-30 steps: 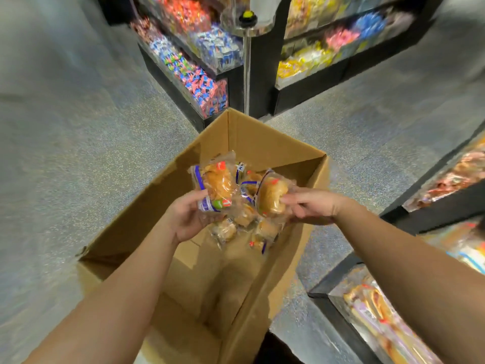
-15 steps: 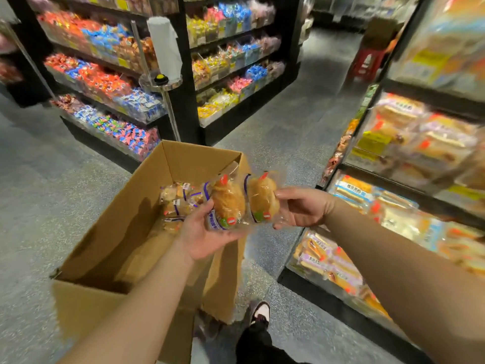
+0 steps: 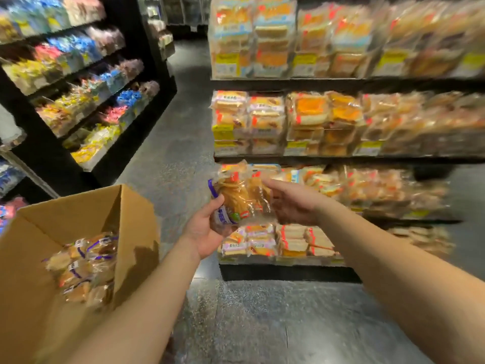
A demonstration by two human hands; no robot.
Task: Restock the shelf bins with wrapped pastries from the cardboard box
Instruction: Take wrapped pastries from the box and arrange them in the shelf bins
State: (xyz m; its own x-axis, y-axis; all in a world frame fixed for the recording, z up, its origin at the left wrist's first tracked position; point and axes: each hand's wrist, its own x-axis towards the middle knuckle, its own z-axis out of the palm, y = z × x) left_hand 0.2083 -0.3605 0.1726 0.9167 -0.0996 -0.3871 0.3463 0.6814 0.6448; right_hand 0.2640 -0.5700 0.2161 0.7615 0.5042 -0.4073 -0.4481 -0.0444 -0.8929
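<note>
Two hands (image 3: 252, 214), blurred pastries (image 3: 236, 195).

Beyond the right hand (image 3: 294, 203) the shelf bins (image 3: 393, 122) smear into blur — labels unreadable. The pastry (image 3: 258, 191) against its palm is blurred; grip unclear. Left of the left hand (image 3: 207, 229), the cardboard box (image 3: 34, 232) is cut off.
</note>
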